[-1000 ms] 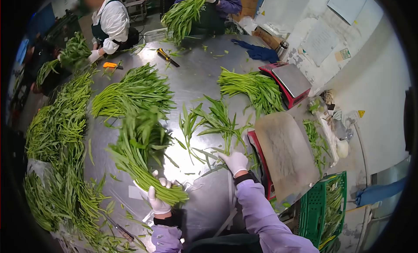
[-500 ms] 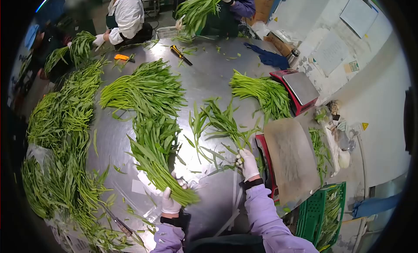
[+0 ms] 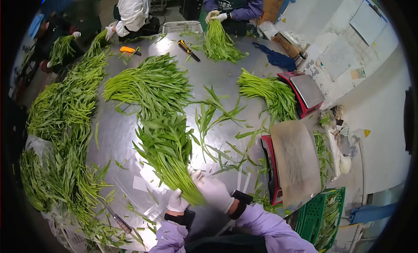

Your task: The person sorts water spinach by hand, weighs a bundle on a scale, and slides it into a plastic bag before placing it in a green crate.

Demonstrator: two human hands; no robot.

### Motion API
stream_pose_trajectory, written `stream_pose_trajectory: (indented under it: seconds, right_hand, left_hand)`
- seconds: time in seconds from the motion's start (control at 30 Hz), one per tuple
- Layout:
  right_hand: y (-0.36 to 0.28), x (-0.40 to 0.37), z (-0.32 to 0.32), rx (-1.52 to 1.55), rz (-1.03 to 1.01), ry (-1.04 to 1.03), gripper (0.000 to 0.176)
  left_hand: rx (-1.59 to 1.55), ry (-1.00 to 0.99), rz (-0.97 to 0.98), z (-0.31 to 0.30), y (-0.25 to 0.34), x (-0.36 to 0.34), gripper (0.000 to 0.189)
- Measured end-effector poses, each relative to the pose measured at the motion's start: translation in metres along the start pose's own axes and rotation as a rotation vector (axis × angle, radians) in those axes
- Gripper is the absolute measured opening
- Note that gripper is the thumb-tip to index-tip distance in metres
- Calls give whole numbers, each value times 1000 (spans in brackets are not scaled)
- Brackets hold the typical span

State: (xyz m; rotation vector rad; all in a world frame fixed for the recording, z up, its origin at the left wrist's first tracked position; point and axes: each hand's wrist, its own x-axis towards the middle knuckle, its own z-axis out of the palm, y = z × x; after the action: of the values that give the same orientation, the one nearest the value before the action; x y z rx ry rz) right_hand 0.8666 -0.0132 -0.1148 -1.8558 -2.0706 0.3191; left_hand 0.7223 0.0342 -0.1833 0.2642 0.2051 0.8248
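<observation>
A bunch of water spinach leans across the table in front of me, leaves away from me and cut stems toward me. My left hand, in a white glove, is closed around the stem end from the left. Against the right side of those stems is my right hand, also gloved, its fingers curled on them; its lower part is slightly blurred. Loose water spinach sprigs lie just beyond, and another bunch rests behind the one I hold.
A long heap of greens lines the left side, with a knife near it. Two red scales stand right, one under a worn board. A green crate sits lower right. Co-workers handle bunches at the far edge.
My right hand has let go of the loose sprigs and moved left onto the bunch's stems. The bunch has turned slightly, leaves rightward. Across the table, a co-worker has lowered a bunch, leaves down.
</observation>
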Motion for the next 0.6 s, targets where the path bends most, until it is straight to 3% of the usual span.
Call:
stream_pose_trajectory:
  seconds: [0.07,0.13,0.17,0.23,0.27,0.3,0.33,0.4,0.5,0.6]
  right_hand:
    - [1,0,3,59,-15,41,44]
    - [11,4,-2,360,-118,-109,36]
    - [23,10,-10,359,-114,-112,36]
    - [52,25,-21,847,-12,-326,28]
    - [71,29,2,727,303,-153,38]
    - [78,42,12,478,417,40,42]
    - [81,50,21,476,416,41,42]
    - [87,65,39,-99,458,70,30]
    - [113,69,90,-172,504,63,25]
    - [118,69,77,-125,555,52,17]
  left_hand:
    - [23,16,14,-12,-3,-5,81]
    - [-30,87,132,-22,-8,-10,77]
    - [-7,70,147,-27,-6,-13,88]
    - [-93,20,145,-33,-4,-15,88]
    - [-175,-32,149,-33,-4,-14,89]
    - [-159,37,150,-24,-2,-15,90]
    - [-160,35,151,-25,-2,-15,90]
    - [-124,1,106,-31,0,-14,89]
    - [-87,58,82,-24,-1,-15,89]
    - [-62,64,68,-26,2,-17,90]
